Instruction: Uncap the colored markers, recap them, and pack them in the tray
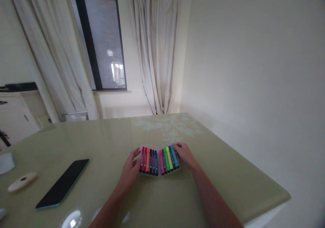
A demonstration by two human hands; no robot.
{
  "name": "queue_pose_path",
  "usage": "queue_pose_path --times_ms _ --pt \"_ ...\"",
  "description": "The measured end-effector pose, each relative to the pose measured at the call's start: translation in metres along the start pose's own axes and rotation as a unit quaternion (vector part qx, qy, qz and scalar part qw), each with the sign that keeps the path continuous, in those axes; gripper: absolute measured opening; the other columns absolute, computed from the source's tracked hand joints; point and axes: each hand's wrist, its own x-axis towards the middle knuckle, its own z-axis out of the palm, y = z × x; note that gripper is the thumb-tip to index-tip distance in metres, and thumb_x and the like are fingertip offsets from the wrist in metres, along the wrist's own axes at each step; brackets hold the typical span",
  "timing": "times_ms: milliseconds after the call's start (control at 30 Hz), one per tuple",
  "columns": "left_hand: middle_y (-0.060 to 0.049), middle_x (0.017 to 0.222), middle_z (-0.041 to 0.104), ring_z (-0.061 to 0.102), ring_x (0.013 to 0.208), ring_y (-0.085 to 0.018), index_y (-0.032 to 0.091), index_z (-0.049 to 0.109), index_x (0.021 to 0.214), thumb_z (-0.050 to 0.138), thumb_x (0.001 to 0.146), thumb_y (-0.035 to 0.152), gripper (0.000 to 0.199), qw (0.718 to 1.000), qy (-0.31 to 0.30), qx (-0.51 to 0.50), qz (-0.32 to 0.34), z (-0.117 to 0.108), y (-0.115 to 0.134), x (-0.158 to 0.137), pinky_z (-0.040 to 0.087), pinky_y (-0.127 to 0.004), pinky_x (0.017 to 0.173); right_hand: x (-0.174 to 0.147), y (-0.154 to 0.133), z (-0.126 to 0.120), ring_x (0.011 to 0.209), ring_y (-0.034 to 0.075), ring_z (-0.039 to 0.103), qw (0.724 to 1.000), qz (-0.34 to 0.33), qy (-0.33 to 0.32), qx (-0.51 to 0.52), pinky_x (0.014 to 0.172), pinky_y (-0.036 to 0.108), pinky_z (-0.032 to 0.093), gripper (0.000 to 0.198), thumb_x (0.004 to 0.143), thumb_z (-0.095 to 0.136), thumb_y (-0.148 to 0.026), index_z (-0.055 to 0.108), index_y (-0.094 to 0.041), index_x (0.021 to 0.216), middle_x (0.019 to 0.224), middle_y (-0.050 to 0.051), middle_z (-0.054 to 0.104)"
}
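A clear plastic marker case lies opened out on the table, its two halves meeting at a shallow angle. The left half holds a row of markers in magenta, red, orange, black and blue. Pink, dark red, green, yellow, dark green and blue markers fill the right half. My left hand grips the case's left edge, fingers above and thumb lower down. At the upper right corner, my right hand has its fingers closed on the case's rim; some fingertips are hidden.
A black-faced tablet lies to the left on the glossy greenish table. Farther left are a pale oval object and a white item. A wall borders the table's right side; curtains hang behind it.
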Motion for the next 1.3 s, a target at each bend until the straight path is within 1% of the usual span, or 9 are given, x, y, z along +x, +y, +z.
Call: queue_pose_path --times_ms 167,400,567,667,767,867,933,1067,1300 --pt "-0.019 0.151 0.053 0.058 0.133 -0.033 0.018 0.046 0.144 0.056 0.087 0.072 0.079 1.0 -0.012 -0.027 0.006 0.006 0.014 -0.005 0.054 -0.046 0.103 -0.014 -0.02 0.025 0.056 0.012 0.063 0.972 0.011 -0.035 0.231 0.051 0.023 0.051 0.037 0.089 0.061 -0.053 0.066 -0.019 0.101 0.085 0.003 0.07" --pt "-0.018 0.154 0.05 0.056 0.134 -0.034 0.019 0.04 0.151 0.071 0.08 0.063 0.089 0.995 -0.074 0.006 0.064 0.023 0.019 -0.016 0.047 -0.048 0.111 -0.043 -0.041 0.06 0.06 0.015 0.069 0.953 -0.015 -0.109 0.283 0.058 0.031 0.061 0.054 0.078 0.077 -0.044 0.054 -0.023 0.122 0.096 0.002 0.066" --pt "-0.013 0.152 0.053 0.053 0.137 -0.027 0.018 0.04 0.15 0.058 0.092 0.051 0.069 0.988 -0.048 0.106 0.105 0.025 0.017 -0.018 0.042 -0.044 0.116 -0.048 -0.037 0.071 0.065 0.014 0.068 0.945 -0.071 -0.126 0.294 0.059 0.032 0.062 0.051 0.078 0.076 -0.04 0.054 -0.025 0.122 0.095 -0.001 0.059" --pt "-0.013 0.151 0.054 0.055 0.136 -0.025 0.019 0.04 0.15 0.05 0.095 0.046 0.062 0.983 -0.034 0.144 0.111 0.023 0.018 -0.016 0.044 -0.043 0.115 -0.051 -0.035 0.071 0.072 0.016 0.068 0.956 -0.126 -0.101 0.244 0.061 0.032 0.062 0.047 0.083 0.072 -0.034 0.054 -0.025 0.125 0.099 0.002 0.059" --pt "-0.012 0.15 0.055 0.055 0.135 -0.024 0.021 0.039 0.149 0.048 0.095 0.039 0.058 0.981 -0.04 0.145 0.122 0.022 0.02 -0.016 0.043 -0.044 0.116 -0.057 -0.039 0.066 0.098 0.021 0.067 0.956 -0.273 -0.04 0.102 0.079 0.036 0.062 0.041 0.092 0.061 -0.024 0.056 -0.028 0.133 0.119 0.009 0.061" --pt "-0.012 0.147 0.058 0.058 0.132 -0.024 0.02 0.044 0.145 0.049 0.092 0.034 0.055 0.982 -0.046 0.126 0.131 0.025 0.023 -0.017 0.045 -0.045 0.114 -0.064 -0.047 0.058 0.128 0.024 0.055 0.899 -0.435 -0.03 -0.042 0.107 0.043 0.05 0.05 0.098 0.049 -0.015 0.053 -0.033 0.144 0.141 0.009 0.057" --pt "-0.012 0.146 0.059 0.058 0.132 -0.025 0.019 0.048 0.142 0.05 0.089 0.03 0.053 0.983 -0.041 0.114 0.139 0.026 0.024 -0.018 0.045 -0.044 0.114 -0.066 -0.051 0.055 0.132 0.023 0.053 0.861 -0.5 -0.041 -0.081 0.114 0.044 0.044 0.051 0.1 0.046 -0.014 0.052 -0.035 0.147 0.142 0.007 0.06" --pt "-0.011 0.146 0.059 0.056 0.134 -0.024 0.018 0.047 0.143 0.053 0.086 0.027 0.057 0.984 -0.035 0.101 0.143 0.026 0.022 -0.019 0.042 -0.044 0.117 -0.065 -0.054 0.051 0.121 0.021 0.061 0.845 -0.529 -0.042 -0.066 0.107 0.041 0.048 0.043 0.103 0.048 -0.017 0.059 -0.034 0.141 0.127 0.006 0.07" --pt "-0.012 0.144 0.06 0.058 0.131 -0.026 0.018 0.048 0.143 0.056 0.088 0.032 0.057 0.986 -0.037 0.081 0.139 0.026 0.015 -0.016 0.044 -0.045 0.114 -0.062 -0.051 0.051 0.123 0.02 0.061 0.837 -0.542 -0.054 -0.057 0.108 0.042 0.048 0.042 0.103 0.047 -0.018 0.06 -0.033 0.14 0.128 0.005 0.071"
